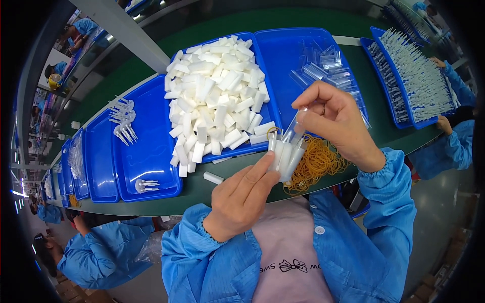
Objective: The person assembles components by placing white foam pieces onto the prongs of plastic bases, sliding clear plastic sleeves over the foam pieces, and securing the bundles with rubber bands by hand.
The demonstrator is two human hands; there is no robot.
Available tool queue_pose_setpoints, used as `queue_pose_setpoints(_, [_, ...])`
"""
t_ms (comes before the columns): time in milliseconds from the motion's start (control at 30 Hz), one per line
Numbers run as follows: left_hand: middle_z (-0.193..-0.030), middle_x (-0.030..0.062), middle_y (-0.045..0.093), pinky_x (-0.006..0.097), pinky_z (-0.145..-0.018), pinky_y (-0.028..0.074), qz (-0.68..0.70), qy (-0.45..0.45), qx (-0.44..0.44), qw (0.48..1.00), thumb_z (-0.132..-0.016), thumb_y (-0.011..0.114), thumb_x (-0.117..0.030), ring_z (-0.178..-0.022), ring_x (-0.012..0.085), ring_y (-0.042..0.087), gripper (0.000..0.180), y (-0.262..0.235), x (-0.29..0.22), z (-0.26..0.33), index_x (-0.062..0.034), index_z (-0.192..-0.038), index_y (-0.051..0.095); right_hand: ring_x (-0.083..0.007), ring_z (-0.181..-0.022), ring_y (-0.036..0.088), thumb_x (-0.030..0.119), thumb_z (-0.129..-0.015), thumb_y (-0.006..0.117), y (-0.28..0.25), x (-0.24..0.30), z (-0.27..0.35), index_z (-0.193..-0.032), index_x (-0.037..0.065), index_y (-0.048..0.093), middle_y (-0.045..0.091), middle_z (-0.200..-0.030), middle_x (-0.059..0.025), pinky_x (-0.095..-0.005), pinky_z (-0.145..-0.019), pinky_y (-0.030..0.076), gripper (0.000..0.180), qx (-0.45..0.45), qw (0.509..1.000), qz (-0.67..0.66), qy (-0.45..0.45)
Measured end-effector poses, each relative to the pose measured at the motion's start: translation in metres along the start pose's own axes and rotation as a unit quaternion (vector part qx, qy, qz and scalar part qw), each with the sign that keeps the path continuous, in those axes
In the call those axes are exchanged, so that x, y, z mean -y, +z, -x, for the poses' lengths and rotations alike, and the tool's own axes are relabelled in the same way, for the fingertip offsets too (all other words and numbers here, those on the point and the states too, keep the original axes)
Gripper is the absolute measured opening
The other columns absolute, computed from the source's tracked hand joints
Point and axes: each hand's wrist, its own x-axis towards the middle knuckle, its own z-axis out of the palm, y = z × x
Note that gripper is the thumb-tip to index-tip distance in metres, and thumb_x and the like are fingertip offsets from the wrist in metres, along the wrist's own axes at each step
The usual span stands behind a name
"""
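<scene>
My left hand [245,194] is closed on a small bundle of clear plastic sleeves [286,155], several of which look white inside. With thumb and fingers pinched, my right hand [338,123] grips the upper end of a clear plastic sleeve [292,132], whose lower end meets that bundle. A thin rubber band [273,130] shows at the bundle's top left. Just beyond my fingers lies a heap of orange-yellow rubber bands [321,164]. White foam blocks [212,86] are piled high behind my left hand, and one loose white block [213,178] rests on the table beside it.
A blue tray [275,45] at the back holds loose clear sleeves [336,76]. On the left, blue trays [146,166] carry white pronged pieces [121,118]. Stacked trays of white-tipped sticks [411,76] stand at the right, by a co-worker's hands [444,123]. Another co-worker [101,252] sits left.
</scene>
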Motion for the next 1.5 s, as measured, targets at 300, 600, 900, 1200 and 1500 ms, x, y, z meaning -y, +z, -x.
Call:
queue_pose_setpoints(300, [-0.114,0.0149,0.065,0.024,-0.069,0.053,-0.020,0.056,0.043,0.997,-0.070,0.068,-0.006,-0.081,0.0195,0.066,0.018,-0.006,-0.006,-0.007,-0.0036,-0.088,0.066,-0.0051,-0.077,0.061,0.008,-0.085,0.065,-0.001,0.005,0.000,-0.101,-0.002,0.058,0.063,-0.084,-0.0029,-0.0198,-0.069,0.048,0.020,0.030,0.999,0.004,0.023])
queue_pose_setpoints(600, [-0.113,0.0157,0.066,0.025,-0.073,0.054,-0.014,0.037,0.030,0.999,-0.071,0.068,-0.006,-0.085,0.0214,0.066,0.015,-0.006,-0.011,-0.009,-0.0042,-0.086,0.065,-0.0064,-0.079,0.061,0.008,-0.086,0.064,-0.005,0.008,0.011,-0.101,-0.002,0.057,0.062,-0.087,-0.0035,-0.0207,-0.070,0.048,0.019,0.024,1.000,-0.011,-0.006])
queue_pose_setpoints(900, [-0.109,0.0159,0.067,0.027,-0.076,0.055,0.003,0.085,0.038,0.996,-0.070,0.069,-0.006,-0.089,0.0225,0.066,0.014,-0.009,-0.013,-0.014,-0.0076,-0.084,0.065,-0.0102,-0.079,0.064,0.003,-0.084,0.062,-0.012,0.017,0.012,-0.100,-0.002,0.056,0.061,-0.087,-0.0056,-0.0218,-0.072,0.050,0.018,0.039,0.992,-0.076,0.095])
queue_pose_setpoints(1200, [-0.107,0.0092,0.069,0.035,-0.083,0.053,-0.050,0.112,0.020,0.992,-0.075,0.067,-0.008,-0.099,0.0230,0.065,0.014,-0.015,-0.018,-0.013,-0.0161,-0.085,0.062,-0.0062,-0.081,0.058,0.000,-0.084,0.064,-0.006,0.029,0.050,-0.102,-0.002,0.057,0.058,-0.090,-0.0028,-0.0211,-0.073,0.048,0.020,-0.023,0.993,0.030,-0.111])
queue_pose_setpoints(1500, [-0.107,0.0047,0.070,0.034,-0.088,0.050,-0.025,0.178,0.017,0.983,-0.080,0.064,-0.015,-0.099,0.0194,0.064,0.006,-0.017,-0.022,-0.015,-0.0170,-0.084,0.060,-0.0076,-0.077,0.062,0.000,-0.084,0.060,-0.010,0.041,0.053,-0.101,-0.001,0.056,0.058,-0.087,-0.0038,-0.0208,-0.069,0.049,0.018,0.000,0.994,-0.069,0.082])
